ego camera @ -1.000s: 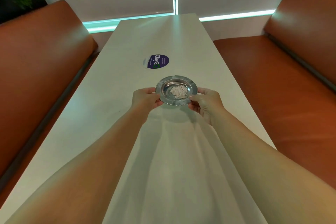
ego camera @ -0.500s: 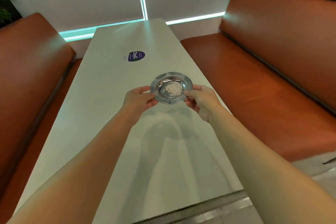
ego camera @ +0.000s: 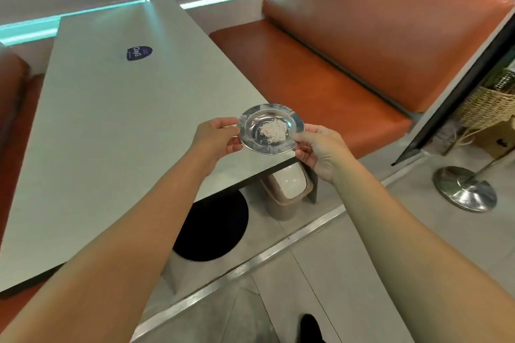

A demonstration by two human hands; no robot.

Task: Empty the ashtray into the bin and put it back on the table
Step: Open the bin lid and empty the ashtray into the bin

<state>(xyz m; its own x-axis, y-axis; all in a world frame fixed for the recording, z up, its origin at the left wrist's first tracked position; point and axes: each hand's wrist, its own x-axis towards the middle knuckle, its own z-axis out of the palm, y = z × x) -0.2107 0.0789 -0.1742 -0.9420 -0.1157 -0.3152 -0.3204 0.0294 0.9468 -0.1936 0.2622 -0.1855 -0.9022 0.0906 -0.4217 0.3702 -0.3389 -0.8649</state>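
Observation:
A round shiny metal ashtray (ego camera: 250,120) with a small heap of pale ash (ego camera: 272,131) in its bowl is held level above the near right corner of the white table (ego camera: 117,108). My left hand (ego camera: 216,138) pinches its left rim and my right hand (ego camera: 319,152) pinches its right rim. Below the table corner stands a beige bin (ego camera: 287,192) with a white swing lid, partly hidden by the table edge.
An orange bench (ego camera: 320,72) runs along the table's right side, another at the far left. A blue round sticker (ego camera: 139,53) lies on the table. The black round table base (ego camera: 214,228), a chrome stand base (ego camera: 464,192) and a wicker basket (ego camera: 490,106) are on the floor.
Both hands have carried the ashtray from the table's middle toward its near right corner. The view has swung right and down, and the bin and floor have come into sight.

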